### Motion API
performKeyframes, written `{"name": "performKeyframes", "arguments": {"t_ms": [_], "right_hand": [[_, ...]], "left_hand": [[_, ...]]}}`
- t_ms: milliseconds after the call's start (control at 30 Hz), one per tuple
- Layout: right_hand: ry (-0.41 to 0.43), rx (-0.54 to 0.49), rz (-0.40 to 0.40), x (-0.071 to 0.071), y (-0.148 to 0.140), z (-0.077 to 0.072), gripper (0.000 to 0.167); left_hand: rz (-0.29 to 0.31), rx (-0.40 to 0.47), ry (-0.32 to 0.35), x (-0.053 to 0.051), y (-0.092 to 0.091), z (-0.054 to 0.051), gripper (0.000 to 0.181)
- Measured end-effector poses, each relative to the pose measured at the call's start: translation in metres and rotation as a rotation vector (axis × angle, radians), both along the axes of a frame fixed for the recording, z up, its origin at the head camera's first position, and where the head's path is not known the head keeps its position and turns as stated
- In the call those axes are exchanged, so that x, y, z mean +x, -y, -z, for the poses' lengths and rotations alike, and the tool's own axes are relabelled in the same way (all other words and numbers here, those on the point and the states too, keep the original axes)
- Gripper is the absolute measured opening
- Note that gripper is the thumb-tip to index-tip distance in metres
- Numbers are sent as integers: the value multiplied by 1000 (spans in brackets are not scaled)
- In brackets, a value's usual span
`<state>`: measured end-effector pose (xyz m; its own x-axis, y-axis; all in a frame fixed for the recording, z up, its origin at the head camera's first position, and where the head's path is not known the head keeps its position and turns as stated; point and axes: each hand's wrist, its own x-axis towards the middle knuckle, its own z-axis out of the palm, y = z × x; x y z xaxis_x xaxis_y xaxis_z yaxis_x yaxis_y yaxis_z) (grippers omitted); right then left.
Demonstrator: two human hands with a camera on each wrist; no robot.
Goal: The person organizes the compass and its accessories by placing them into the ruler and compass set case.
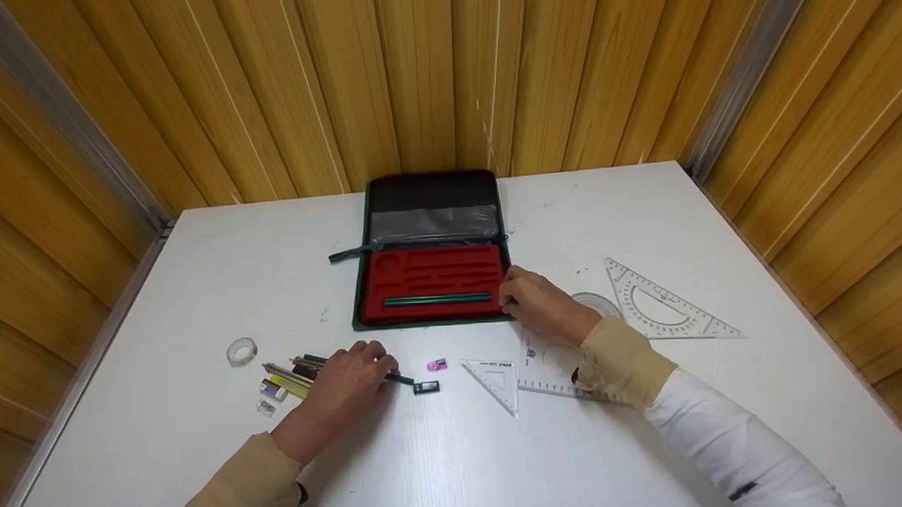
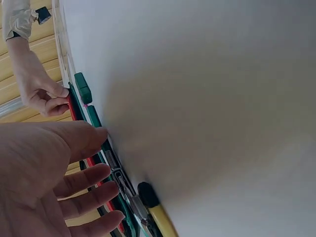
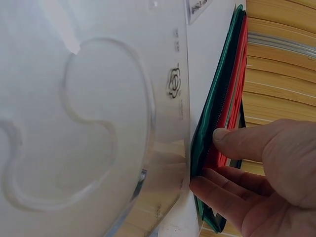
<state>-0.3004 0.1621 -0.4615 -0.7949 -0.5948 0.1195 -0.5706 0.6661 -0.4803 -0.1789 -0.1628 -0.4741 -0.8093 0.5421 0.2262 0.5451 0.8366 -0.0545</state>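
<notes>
A zip pencil case [image 1: 434, 319] lies unfolded at the table's middle, dark green outside with a red moulded tray [image 1: 451, 259]. One green pencil-like stick [image 1: 437, 300] rests in the tray's front slot. My right hand [image 1: 546, 304] grips the case's right edge, thumb on its side and fingers curled lower, seen in the right wrist view. Nearer me, my left hand [image 1: 350, 381] hovers over or touches a bunch of pens and a metal compass [image 2: 129, 193]; its fingers are loosely extended. A dark green pen [image 1: 401, 378] pokes out beyond the fingers. Contact there is partly hidden.
Right of the case lie a large set square [image 1: 667, 310], a big clear template [image 1: 542, 382] and a small set square [image 1: 500, 383]. A purple sharpener [image 1: 438, 365] and a dark green box [image 1: 426, 387] are at centre, a tape roll [image 1: 241, 351] at left.
</notes>
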Motion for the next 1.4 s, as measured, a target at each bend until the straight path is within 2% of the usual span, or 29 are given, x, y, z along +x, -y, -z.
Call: {"name": "performKeyframes", "arguments": {"t_ms": [100,367,633,867,967,1133,1233,1400], "right_hand": [[-4,0,1,1,0,1,15],[-12,-3,-2,1,0,1,15],[-13,14,14,2,-1,0,14],[-33,19,5,2,-1,0,13],[-25,15,1,1,0,0,14],[-26,5,1,2,-1,1,14],[-26,2,-2,1,-1,1,14],[-18,6,-4,0,-1,2,15]], "left_hand": [[-3,-6,12,-1,-2,1,18],[10,3,-11,-5,-5,2,18],[15,15,25,-12,-8,-1,13],[86,70,8,-19,-6,-7,14],[90,95,21,-20,-5,-11,14],[38,121,97,-23,-5,-22,14],[27,147,126,-25,-6,-31,15],[32,157,114,-32,-10,-48,13]]}}
